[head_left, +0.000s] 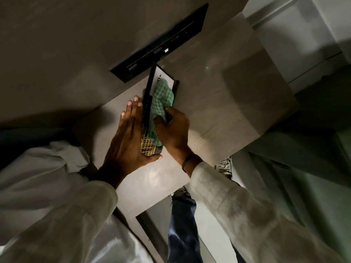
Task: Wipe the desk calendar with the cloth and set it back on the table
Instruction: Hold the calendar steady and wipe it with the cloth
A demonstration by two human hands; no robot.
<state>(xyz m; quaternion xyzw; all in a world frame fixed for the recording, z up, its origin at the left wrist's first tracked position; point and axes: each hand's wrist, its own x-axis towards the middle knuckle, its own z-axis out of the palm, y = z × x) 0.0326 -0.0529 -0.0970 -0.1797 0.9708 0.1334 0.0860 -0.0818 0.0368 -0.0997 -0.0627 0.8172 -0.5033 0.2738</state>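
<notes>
Two hands sandwich desk calendar [152,103]: L hand [129,137] flat, open on its side; R hand [173,130] presses green cloth [161,103] on front.

Single view only, head-mounted, wide-angle; no second view to compare. It looks steeply down and forward over the person's own sleeves onto the surface [237,103], at close range, with the horizon rolled so surface edges run diagonally. Both hands sit near frame centre: left hand [129,137], right hand [174,130]. Beyond the hands a dark panel [161,42] is in frame. Light is dim, so the frame's corners probably show floor.
</notes>
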